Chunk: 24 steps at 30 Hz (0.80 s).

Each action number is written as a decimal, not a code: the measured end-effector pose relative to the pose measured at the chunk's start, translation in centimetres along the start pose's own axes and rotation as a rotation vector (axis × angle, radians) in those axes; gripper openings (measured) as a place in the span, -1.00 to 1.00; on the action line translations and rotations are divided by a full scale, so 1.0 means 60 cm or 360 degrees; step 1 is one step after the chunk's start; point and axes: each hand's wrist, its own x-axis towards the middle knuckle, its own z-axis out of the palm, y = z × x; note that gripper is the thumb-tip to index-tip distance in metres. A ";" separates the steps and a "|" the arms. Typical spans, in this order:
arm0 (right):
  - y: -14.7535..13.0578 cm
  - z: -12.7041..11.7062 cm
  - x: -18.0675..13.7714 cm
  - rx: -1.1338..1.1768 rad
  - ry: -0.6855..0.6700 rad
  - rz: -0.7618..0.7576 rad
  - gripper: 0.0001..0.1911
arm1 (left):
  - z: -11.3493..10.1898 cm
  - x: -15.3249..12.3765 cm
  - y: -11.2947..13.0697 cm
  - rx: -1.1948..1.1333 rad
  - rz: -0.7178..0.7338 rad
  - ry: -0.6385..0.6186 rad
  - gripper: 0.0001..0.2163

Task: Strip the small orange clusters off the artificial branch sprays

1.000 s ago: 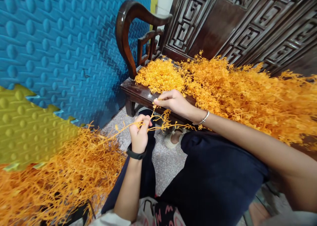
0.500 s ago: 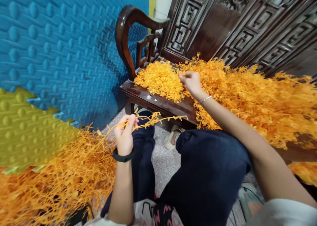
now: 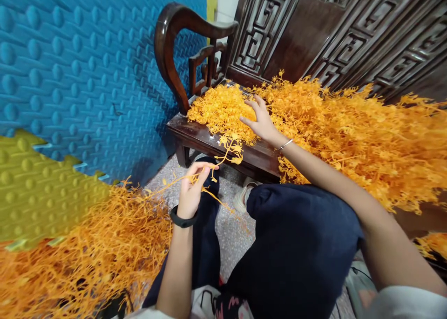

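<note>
Between the thumb and fingers of my left hand [image 3: 194,185] is an orange plastic stem [image 3: 226,155], its branched tip with small flower-like pieces pointing toward the bench. A thinner branch of it hangs down to the right. My right hand [image 3: 260,119] hovers with fingers spread at the right edge of a pile of small orange pieces [image 3: 221,109] on the bench seat. Nothing shows in that hand. To its right lies a large heap of bushy orange stems [image 3: 349,137].
The dark wooden bench [image 3: 195,130] has a curved armrest [image 3: 165,44] and a carved backrest [image 3: 289,44]. Bare-looking orange stems [image 3: 104,244] are heaped at lower left. Blue foam matting [image 3: 80,77] stands at the left, with a yellow-green piece [image 3: 42,188] below it.
My right hand's fingers have gone from closed together to spread. My left hand has moved right, and the stem in it now points up toward the bench with a branch drooping.
</note>
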 end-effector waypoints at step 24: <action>-0.124 0.000 -0.094 0.0942 -0.1297 0.0160 -0.89 | -0.124 0.002 0.018 0.0839 0.0061 0.0292 -0.74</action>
